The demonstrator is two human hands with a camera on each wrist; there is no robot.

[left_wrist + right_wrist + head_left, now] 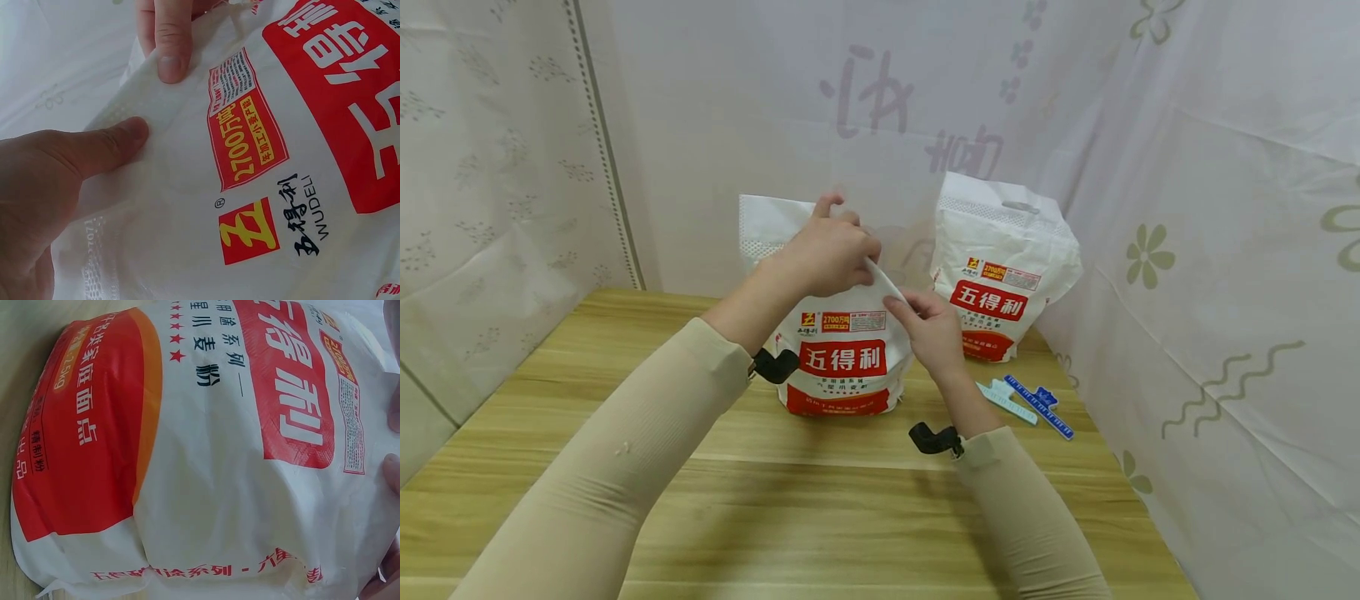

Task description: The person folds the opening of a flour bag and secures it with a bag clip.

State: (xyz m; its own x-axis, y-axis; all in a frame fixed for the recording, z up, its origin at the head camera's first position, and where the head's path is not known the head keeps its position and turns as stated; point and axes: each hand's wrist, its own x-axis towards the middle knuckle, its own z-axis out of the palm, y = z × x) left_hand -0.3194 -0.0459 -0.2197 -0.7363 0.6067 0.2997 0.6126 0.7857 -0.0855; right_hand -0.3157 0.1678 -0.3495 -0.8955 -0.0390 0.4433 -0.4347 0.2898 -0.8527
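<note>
A white flour bag (842, 358) with red print stands upright on the table. Its top flap (767, 221) sticks up at the left and slopes down at the right, between the hands. My left hand (835, 254) grips the top of the bag near the middle, its index finger raised. Lower on the right, my right hand (932, 329) pinches the sloping edge between thumb and fingers. In the left wrist view the left thumb (119, 140) lies across the white film, close to the right thumb (172, 50). The bag's printed front (206, 475) fills most of the right wrist view.
A second flour bag (992, 292) with a handle slot stands behind on the right. In front of it lie a pale teal bag clip (1011, 404) and a blue bag clip (1041, 408), side by side. Patterned curtains (737, 100) hang behind and beside the wooden table (820, 508).
</note>
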